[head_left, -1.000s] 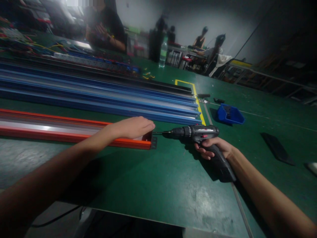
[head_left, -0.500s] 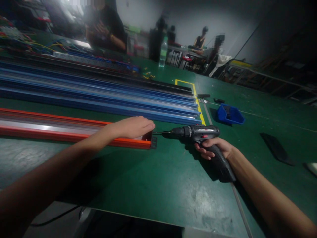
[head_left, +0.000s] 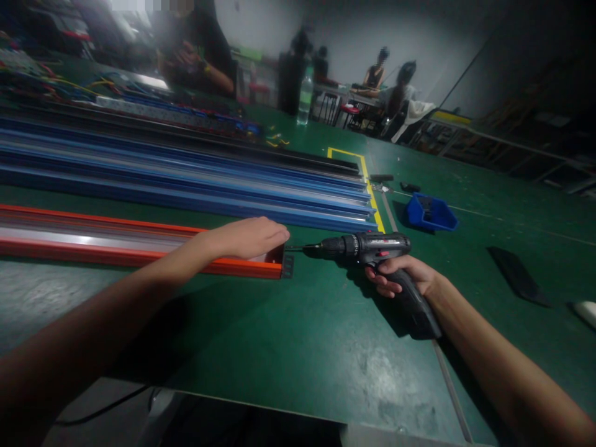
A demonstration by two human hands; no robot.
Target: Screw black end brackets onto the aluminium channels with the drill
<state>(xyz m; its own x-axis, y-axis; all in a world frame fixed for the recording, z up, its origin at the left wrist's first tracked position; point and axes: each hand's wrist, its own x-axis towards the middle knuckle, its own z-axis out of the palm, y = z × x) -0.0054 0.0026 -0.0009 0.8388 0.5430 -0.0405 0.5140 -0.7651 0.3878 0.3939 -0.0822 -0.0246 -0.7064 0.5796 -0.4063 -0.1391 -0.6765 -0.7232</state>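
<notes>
A long orange metal channel (head_left: 242, 267) lies on the green table, with a black end cap (head_left: 287, 266) at its right end. My left hand (head_left: 254, 238) is laid over the channel close to that end, gripping it; the fingertips on the far side are hidden. In my right hand (head_left: 393, 277) is a black cordless drill (head_left: 384, 245), its handle wrapped by my fingers and the index finger near the trigger. The drill lies level, pointing left, and its thin bit (head_left: 295, 248) reaches the end cap.
Behind the channel lie several blue metal profiles (head_left: 195, 180) and black ones. A blue bin (head_left: 431, 214) with dark parts stands right, near a flat black piece (head_left: 516, 276). A plastic bottle (head_left: 305, 99) stands at the back. A co-worker (head_left: 200, 56) is across the table.
The view has shifted very slightly. Both hands, the drill and the orange channel keep the same positions relative to each other.
</notes>
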